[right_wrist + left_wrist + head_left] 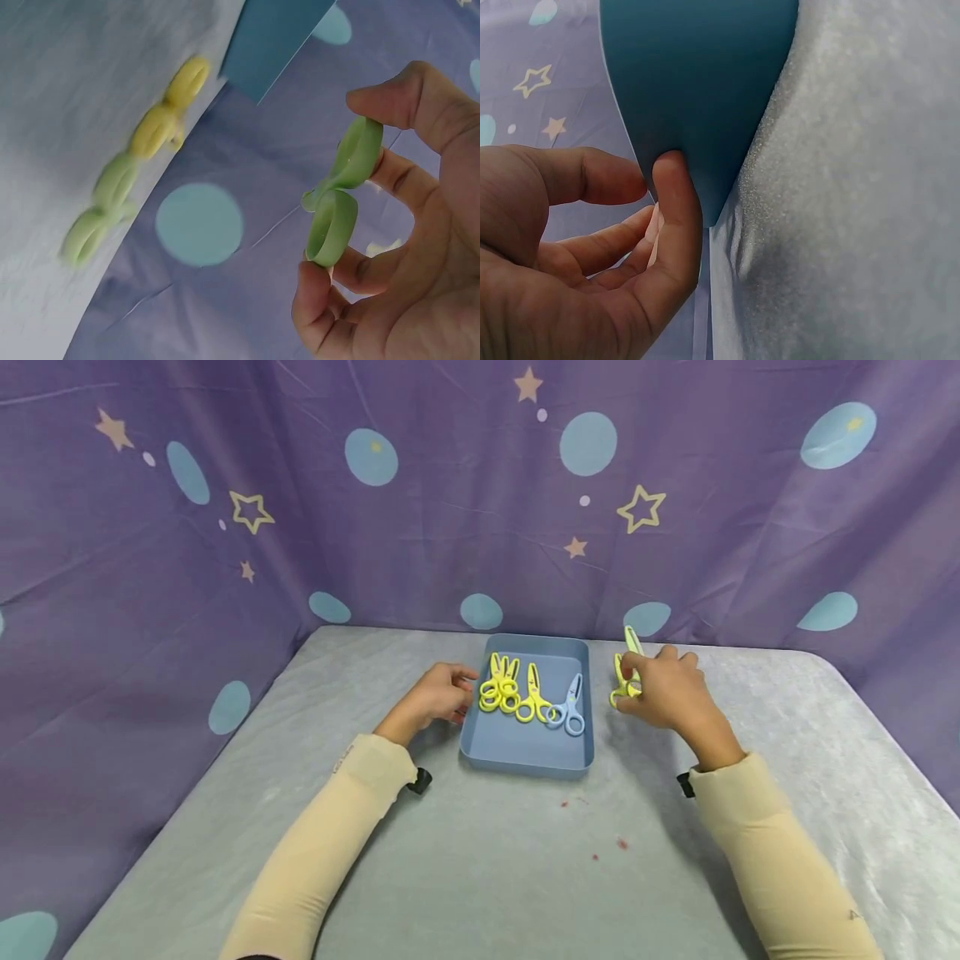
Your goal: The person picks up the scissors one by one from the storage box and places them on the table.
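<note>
My right hand [666,689] pinches light green scissors [334,225] by their finger loops, thumb above one loop and a finger below the other. In the head view the blades of the held pair point away from me. Behind it on the table, partly hidden by the hand, lie yellow scissors [154,129] and green scissors [112,184]. My left hand [440,693] is at the left side of a blue tray [517,756]; one bent finger touches its outer wall [697,82]. Inside lie several yellow scissors [533,697] and blue scissors [572,706].
A grey cloth covers the table [480,860], which has small red spots [622,843] near the front. Purple curtains [480,543] with stars and blue ovals stand right behind the table's far edge and along its left side.
</note>
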Demonstrator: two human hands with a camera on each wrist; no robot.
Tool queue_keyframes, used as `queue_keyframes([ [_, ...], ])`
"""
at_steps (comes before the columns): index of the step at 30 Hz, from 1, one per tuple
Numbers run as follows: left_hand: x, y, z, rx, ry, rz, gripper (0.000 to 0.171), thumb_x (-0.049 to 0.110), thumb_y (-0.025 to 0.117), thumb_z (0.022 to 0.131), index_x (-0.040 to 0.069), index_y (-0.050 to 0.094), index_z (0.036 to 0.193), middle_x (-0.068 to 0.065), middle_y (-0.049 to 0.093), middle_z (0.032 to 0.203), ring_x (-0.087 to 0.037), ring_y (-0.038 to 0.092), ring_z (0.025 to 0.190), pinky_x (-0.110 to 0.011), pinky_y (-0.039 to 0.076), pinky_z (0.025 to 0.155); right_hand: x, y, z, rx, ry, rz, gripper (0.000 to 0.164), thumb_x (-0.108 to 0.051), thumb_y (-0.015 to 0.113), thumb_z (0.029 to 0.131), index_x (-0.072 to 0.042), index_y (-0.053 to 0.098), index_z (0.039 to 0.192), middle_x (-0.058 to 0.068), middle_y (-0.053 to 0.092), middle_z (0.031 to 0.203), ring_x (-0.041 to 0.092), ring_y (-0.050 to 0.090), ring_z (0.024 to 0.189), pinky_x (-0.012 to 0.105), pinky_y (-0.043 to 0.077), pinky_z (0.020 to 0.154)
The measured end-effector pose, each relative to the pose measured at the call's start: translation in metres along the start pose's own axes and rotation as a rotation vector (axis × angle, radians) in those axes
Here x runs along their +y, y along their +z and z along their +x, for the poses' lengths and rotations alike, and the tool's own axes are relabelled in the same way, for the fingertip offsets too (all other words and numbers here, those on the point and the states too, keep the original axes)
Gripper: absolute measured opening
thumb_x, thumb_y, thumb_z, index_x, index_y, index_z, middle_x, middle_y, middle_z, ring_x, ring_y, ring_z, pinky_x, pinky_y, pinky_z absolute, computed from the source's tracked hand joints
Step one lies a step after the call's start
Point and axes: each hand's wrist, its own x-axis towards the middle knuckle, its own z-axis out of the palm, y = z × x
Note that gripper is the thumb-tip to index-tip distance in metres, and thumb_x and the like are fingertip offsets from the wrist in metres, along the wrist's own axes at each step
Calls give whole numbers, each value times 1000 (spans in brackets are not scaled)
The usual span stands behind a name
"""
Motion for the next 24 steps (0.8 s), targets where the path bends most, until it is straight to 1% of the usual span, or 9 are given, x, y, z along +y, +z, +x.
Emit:
queue_keyframes([
  [5, 0, 0, -2, 7, 0, 5, 56, -4, 54, 93, 5, 51, 148, -17, 54, 127, -22, 60, 77, -41, 61, 71, 22, -6, -2, -27, 34, 14, 39, -32, 78, 84, -10, 61, 111, 32, 48, 103, 51, 42, 88, 58, 45, 66],
  [9, 0, 1, 0, 14, 5, 15, 55, -4, 54, 93, 5, 52, 147, -16, 55, 125, -23, 61, 76, -41, 61, 71, 42, -8, -4, -31, 42, 28, 40, -31, 77, 83, -10, 60, 113, 33, 48, 102, 52, 41, 86, 57, 44, 63],
  [12, 0, 2, -1, 12, 4, 19, 55, -4, 54, 93, 5, 52, 147, -16, 54, 125, -24, 62, 77, -41, 61, 72, 57, -8, -5, -39, 46, 37, 43, -31, 78, 83, -8, 61, 115, 33, 50, 102, 52, 41, 86, 56, 43, 62],
  [16, 0, 2, 1, 5, 4, 20, 55, -4, 54, 93, 6, 52, 148, -16, 54, 127, -25, 63, 80, -41, 61, 73, 74, -6, -4, -60, 46, 34, 43, -31, 79, 85, -6, 62, 115, 26, 60, 96, 50, 43, 90, 56, 39, 70],
  [20, -1, 2, 2, 5, 4, 19, 55, -4, 54, 94, 6, 52, 148, -16, 54, 128, -26, 64, 82, -41, 61, 73, 88, -1, -2, -85, 30, 32, 40, -29, 78, 85, -3, 64, 112, 19, 67, 92, 46, 48, 94, 58, 35, 79],
  [24, -1, 1, 1, 11, 0, 11, 55, -4, 54, 93, 6, 52, 148, -16, 54, 129, -26, 64, 82, -41, 61, 72, 101, 1, -1, -124, 25, 41, 36, -28, 76, 86, -4, 63, 109, 20, 68, 96, 48, 50, 97, 65, 33, 84],
])
